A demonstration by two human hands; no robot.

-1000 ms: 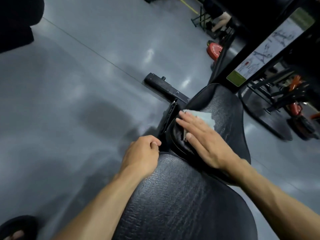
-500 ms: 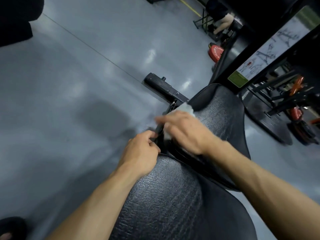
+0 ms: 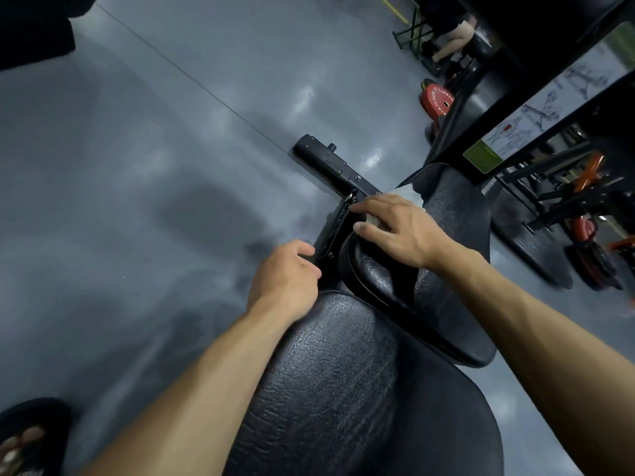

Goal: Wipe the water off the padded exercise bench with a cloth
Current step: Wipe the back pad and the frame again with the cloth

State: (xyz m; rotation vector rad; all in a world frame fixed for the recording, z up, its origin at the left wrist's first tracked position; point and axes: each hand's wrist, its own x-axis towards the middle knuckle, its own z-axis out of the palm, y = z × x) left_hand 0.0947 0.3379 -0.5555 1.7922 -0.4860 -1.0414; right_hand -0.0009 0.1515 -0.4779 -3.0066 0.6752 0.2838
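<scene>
With the right hand (image 3: 398,231) pressing the cloth (image 3: 407,197) flat at the bench (image 3: 457,242) pad's left edge and the left hand (image 3: 285,280) gripping the frame (image 3: 331,235), the cloth could slip off or snag on that frame.

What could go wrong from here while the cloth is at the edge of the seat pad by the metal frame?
The right hand presses the cloth right at the seat pad edge, fingertips beside the metal bracket; they could get nipped or scraped there. The cloth may also snag on the bracket hardware. The left hand grips near the same frame, so a slip could knock it against metal.
</scene>
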